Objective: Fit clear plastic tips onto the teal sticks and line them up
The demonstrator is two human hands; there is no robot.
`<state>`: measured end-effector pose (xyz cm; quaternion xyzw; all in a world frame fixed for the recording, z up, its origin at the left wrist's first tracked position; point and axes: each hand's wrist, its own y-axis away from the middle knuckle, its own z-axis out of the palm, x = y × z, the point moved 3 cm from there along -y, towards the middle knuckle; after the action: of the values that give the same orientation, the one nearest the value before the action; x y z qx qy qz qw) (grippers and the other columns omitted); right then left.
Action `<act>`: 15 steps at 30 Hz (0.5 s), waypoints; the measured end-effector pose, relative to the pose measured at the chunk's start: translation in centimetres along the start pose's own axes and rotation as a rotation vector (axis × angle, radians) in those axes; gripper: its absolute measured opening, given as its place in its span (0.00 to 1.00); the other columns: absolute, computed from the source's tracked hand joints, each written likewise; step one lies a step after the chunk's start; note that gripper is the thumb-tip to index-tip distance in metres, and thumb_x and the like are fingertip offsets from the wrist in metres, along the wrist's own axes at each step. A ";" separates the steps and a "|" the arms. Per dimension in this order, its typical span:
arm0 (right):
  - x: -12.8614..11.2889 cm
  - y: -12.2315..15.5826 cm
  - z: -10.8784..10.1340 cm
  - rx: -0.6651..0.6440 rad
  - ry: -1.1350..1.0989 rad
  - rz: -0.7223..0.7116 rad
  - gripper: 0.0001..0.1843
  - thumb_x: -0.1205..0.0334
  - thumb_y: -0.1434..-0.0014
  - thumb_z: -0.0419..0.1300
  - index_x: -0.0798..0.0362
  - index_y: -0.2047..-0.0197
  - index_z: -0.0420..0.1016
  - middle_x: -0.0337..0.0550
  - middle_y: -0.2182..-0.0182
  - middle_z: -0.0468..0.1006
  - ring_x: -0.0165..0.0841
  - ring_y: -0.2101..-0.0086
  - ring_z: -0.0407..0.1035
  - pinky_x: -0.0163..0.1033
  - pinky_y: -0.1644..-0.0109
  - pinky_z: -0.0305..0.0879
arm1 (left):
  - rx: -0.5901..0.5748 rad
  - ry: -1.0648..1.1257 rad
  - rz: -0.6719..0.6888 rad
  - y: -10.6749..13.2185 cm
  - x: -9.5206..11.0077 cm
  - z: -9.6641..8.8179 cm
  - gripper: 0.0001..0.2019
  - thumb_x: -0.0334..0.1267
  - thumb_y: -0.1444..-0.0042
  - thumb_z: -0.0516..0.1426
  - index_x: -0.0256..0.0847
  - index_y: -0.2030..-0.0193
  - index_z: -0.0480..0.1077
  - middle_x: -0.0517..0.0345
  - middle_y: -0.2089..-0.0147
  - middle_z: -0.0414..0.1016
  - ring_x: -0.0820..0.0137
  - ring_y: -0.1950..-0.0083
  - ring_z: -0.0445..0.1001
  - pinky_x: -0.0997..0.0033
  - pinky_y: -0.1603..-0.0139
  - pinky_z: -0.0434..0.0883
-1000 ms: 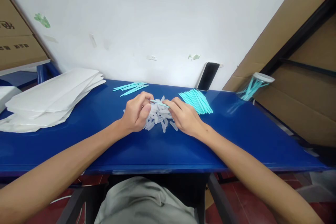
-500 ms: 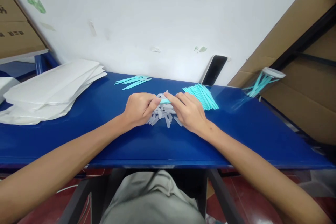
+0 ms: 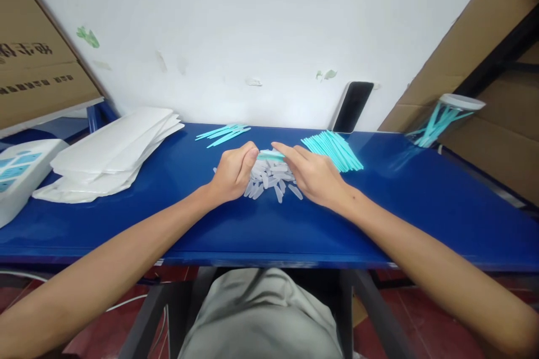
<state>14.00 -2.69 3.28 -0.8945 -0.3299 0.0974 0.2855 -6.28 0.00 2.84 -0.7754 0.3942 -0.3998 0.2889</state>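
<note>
A slim teal stick [image 3: 270, 155] spans the gap between my two hands, above a loose pile of small translucent white caps [image 3: 273, 178]. One end of it is in my left hand [image 3: 234, 173], whose fingers are curled with the thumb on top. My right hand [image 3: 315, 173] grips the other end, its index finger stretched along the stick and the thumb hidden. Just beyond my right hand lies a dense row of teal sticks [image 3: 334, 150]. A smaller group of teal sticks [image 3: 225, 133] rests behind my left hand.
White flat bags [image 3: 113, 148] are stacked on the blue table [image 3: 261, 235] at left, beside a white box [image 3: 31, 174] with blue markings. A phone [image 3: 353, 106] leans on the wall. At right, a clear tub [image 3: 446, 118] holds teal sticks. Cardboard [image 3: 37, 61] stands far left.
The view has shifted left, bringing more of the white box into sight. My right fingers have straightened somewhat over the teal stick, which stays between both hands.
</note>
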 end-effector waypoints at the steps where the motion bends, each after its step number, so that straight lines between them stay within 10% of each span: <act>1: -0.2 0.0 0.0 -0.024 -0.005 -0.005 0.27 0.61 0.23 0.41 0.53 0.28 0.66 0.50 0.55 0.80 0.35 0.66 0.71 0.38 0.65 0.64 | -0.001 0.013 0.013 0.1 0.0 0.0 0.22 0.49 0.23 0.41 0.43 0.68 0.58 0.65 0.76 0.59 0.74 0.77 0.57 0.68 0.73 0.58; 15: -1.8 -0.4 0.0 -0.170 0.116 0.038 0.27 0.52 0.22 0.41 0.53 0.29 0.65 0.55 0.50 0.82 0.40 0.65 0.76 0.39 0.70 0.59 | -0.068 -0.103 0.144 -0.2 0.4 0.3 0.25 0.56 0.24 0.39 0.44 0.70 0.54 0.65 0.77 0.56 0.72 0.78 0.56 0.68 0.74 0.55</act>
<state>12.38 -3.60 3.49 -0.9258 -0.3026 0.0224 0.2253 -5.81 -0.21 3.00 -0.7739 0.4468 -0.3243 0.3104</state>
